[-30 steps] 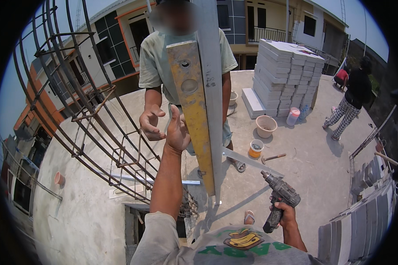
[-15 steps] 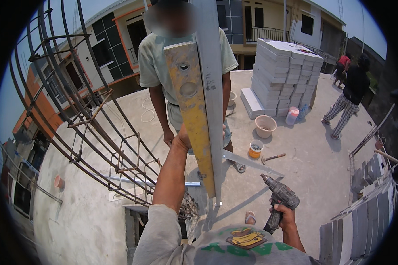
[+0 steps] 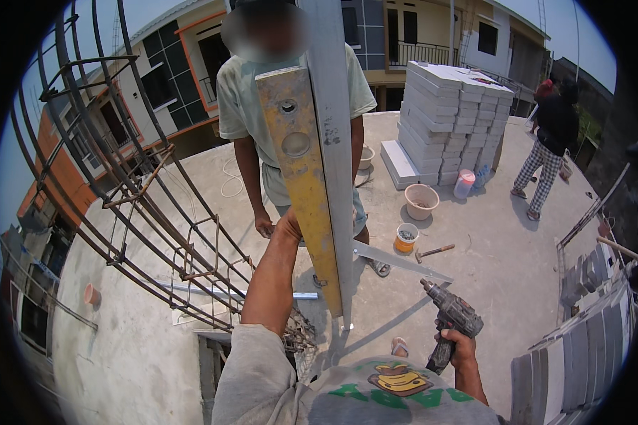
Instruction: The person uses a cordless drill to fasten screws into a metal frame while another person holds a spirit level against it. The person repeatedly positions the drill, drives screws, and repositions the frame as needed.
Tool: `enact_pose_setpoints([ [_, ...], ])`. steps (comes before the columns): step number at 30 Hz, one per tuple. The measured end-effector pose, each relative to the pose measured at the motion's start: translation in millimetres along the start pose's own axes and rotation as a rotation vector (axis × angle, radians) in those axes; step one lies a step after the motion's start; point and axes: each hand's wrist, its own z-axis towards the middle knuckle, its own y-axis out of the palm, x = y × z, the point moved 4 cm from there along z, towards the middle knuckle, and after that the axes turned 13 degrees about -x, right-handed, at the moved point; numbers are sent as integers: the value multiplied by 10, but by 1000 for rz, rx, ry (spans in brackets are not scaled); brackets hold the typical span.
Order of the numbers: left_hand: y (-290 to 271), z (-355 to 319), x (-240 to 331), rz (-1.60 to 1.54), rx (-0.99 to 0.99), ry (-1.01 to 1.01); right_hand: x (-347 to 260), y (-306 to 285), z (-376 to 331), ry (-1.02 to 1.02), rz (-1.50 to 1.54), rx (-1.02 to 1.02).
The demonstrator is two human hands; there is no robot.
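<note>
My left hand [image 3: 288,225] reaches forward and grips a worn yellow spirit level [image 3: 303,188], its fingers mostly hidden behind it. The level stands nearly upright, its long side against a tall grey metal post [image 3: 333,134]. A sloping metal brace [image 3: 403,262] runs from the post down toward the right. Low on the right, my right hand [image 3: 461,347] is closed round the handle of a dark cordless drill [image 3: 455,312], whose chuck points up and left, apart from the post. Facing me behind the post stands a person [image 3: 241,106] in a pale shirt, one arm hanging down.
A rebar cage [image 3: 131,191] leans along the left. To the right are a stack of white blocks [image 3: 432,120], a basin [image 3: 422,202], a small bucket of fasteners [image 3: 406,239] and a hammer [image 3: 435,251]. Grey blocks [image 3: 567,368] line the near right. Another person [image 3: 551,142] stands farther off.
The view shifts slightly, moving most things a little left in it. My hands keep their holds on the level and drill. The far person in checked trousers has changed stance.
</note>
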Motion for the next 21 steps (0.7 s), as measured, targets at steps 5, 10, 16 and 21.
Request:
enact_pose_setpoints([
  [5, -122, -15, -107, -127, 160, -82, -2, 24, -106, -114, 64, 43],
  [10, 227, 7, -68, -199, 84, -45, 83, -37, -123, -8, 35, 28],
  [16, 395, 19, -23, -227, -7, -37, 76, -124, -102, 27, -4, 13],
  [21, 224, -12, -20, 88, 98, -108, -1, -156, -15, 56, -53, -21],
])
